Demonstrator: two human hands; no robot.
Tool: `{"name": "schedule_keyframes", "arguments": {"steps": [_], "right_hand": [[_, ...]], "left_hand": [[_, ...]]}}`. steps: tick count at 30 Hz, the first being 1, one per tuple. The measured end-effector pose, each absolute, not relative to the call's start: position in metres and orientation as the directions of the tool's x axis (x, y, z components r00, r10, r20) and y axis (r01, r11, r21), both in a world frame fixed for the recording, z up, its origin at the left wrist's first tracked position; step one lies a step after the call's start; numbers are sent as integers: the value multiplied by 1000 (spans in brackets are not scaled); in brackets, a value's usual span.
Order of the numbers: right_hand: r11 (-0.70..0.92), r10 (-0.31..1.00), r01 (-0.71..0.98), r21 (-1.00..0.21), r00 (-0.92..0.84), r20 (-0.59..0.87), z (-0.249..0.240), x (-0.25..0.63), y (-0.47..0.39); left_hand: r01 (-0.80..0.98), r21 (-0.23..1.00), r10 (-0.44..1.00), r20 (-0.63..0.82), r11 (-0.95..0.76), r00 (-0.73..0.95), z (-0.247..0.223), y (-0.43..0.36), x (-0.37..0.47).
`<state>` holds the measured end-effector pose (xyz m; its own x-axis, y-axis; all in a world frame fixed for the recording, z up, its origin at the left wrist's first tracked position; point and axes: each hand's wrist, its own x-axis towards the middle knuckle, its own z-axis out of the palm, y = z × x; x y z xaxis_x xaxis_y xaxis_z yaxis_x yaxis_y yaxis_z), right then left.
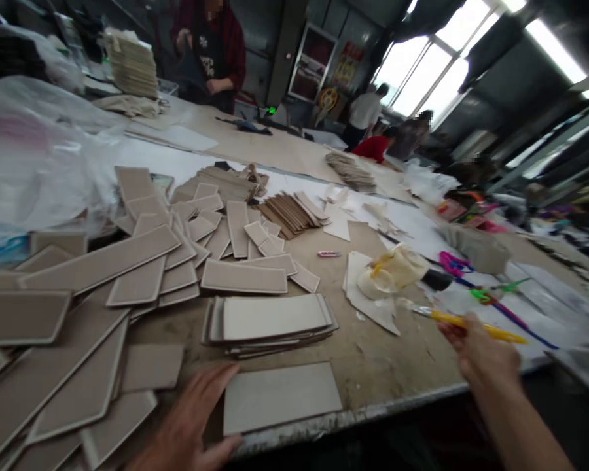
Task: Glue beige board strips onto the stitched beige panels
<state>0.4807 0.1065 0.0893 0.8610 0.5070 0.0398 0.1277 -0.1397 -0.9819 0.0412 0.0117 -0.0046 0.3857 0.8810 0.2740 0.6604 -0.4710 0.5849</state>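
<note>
In my right hand (485,353) is a paintbrush (454,318) with a yellow handle. Its bristles point left, close to a glue-crusted pot (392,271) lying on a pale card sheet (370,301). My left hand (196,418) rests at the left end of a flat grey panel (282,398), fingers and thumb spread along its edge. That panel lies at the table's front edge. Just behind it sits a stack of similar panels (275,317), slightly fanned out.
Many beige edged pieces (142,261) lie heaped on the left. Further back are a row of brown pieces (289,214), a small pink cutter (329,254) and green-handled scissors (500,289). Plastic bags (39,150) cover the far left. A co-worker (211,59) stands across the table.
</note>
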Motion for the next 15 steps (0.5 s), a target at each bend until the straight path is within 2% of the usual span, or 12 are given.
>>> {"name": "schedule_keyframes", "arguments": {"steps": [3,6,10,15], "right_hand": [[-181,514,77,-980,858,-27,94,450,61],[-252,658,14,-968,736,-160,91,384,12],[-274,825,17,-962,519,-226,76,290,-24],[-297,851,-94,-950,426,-308,48,238,-24]], "left_hand": [[647,658,909,151,-385,388,-3,9,39],[609,713,909,97,-348,406,-1,10,39],[564,738,898,130,-371,420,-5,10,38],[542,735,883,166,-408,440,-9,10,38]]}}
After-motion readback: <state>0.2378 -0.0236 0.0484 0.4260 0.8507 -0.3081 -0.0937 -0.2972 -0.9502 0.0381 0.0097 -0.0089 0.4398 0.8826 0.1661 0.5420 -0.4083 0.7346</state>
